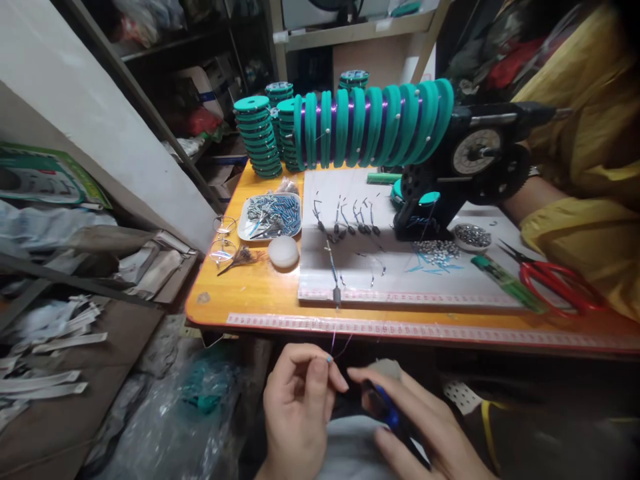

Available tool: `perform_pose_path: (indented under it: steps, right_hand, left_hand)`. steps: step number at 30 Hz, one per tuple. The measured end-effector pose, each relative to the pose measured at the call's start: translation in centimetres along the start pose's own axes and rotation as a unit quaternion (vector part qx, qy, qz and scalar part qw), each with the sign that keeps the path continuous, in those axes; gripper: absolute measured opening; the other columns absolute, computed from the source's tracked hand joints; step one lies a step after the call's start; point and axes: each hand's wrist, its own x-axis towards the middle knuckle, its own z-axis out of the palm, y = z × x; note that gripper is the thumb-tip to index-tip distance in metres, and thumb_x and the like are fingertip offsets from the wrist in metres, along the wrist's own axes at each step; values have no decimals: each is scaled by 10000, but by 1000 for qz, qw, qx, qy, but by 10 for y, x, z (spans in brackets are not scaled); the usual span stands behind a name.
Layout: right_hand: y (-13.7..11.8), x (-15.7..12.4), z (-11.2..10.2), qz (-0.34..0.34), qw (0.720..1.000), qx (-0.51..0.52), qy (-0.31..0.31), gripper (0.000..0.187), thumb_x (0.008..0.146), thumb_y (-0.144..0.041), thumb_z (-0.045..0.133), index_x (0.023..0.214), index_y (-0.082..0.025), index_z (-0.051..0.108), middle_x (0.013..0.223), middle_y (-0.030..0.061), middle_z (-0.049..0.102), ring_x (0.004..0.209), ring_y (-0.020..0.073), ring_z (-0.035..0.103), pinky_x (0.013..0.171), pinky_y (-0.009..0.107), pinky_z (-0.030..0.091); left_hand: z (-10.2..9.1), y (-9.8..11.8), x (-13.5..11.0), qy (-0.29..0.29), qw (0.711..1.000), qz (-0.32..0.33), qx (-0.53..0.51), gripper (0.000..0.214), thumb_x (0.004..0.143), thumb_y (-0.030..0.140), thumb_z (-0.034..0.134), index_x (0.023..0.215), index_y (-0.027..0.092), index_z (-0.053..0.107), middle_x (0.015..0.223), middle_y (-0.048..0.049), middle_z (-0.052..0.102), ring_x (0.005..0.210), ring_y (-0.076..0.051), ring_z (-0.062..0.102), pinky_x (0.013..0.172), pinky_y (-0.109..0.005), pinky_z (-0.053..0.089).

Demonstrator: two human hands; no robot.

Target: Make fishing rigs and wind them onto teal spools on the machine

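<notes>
The desk [213, 293] carries a white board [313, 267], with a row of green spools [343, 127] above it. In front of the desk's near edge are 2 hands: the right hand [430, 417] has its fingers around a blue-and-black tool [393, 408], and the left hand [300, 403] pinches a purple thread [333, 341] by a tiny blue piece [329, 359] at its fingertips. The step in hand looks like close work on that thread; the next move seems to call for a steady left pinch and careful aim.
</notes>
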Motion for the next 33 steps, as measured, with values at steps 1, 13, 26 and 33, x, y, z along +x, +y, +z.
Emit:
perform_pose_path:
  steps: [1, 13, 26, 33]
  right_hand:
    - [-4, 8, 0, -2, 1000, -14, -7, 428, 905, -303, 585, 1328, -244, 603, 1172, 109, 676, 1046, 241, 673, 906, 314, 561]
    - [-2, 33, 11, -34, 999, 2, 2, 267, 914, -269, 547, 1146, -199, 659, 1028, 106, 713, 951, 214, 685, 841, 279, 570]
    - [-4, 24, 35, 214, 888, 406, 0, 334, 809, -505, 642, 839, -183, 560, 811, 37, 513, 782, 174, 512, 754, 301, 486]
    - [-6, 37, 16, 87, 986, 144, -17, 90, 839, -207, 521, 892, -207, 593, 856, 42, 617, 811, 176, 579, 764, 271, 485]
  left_hand:
    - [-2, -1, 1, -2, 999, 31, 12, 249, 881, 409, 641, 789, 180, 605, 595, 40, 600, 409, 3, 363, 409, -90, 256]
    - [-15, -10, 15, -87, 980, 168, 62, 88, 927, 217, 568, 885, 237, 642, 699, 28, 554, 574, -57, 519, 529, -123, 437]
    - [9, 6, 6, -56, 937, -131, -319, 155, 820, 335, 715, 767, 217, 630, 557, 89, 189, 449, -31, 133, 449, -132, 284]
    - [-3, 4, 11, -125, 949, -79, -278, 140, 873, 333, 647, 797, 222, 609, 575, 59, 368, 481, -54, 247, 470, -156, 270]
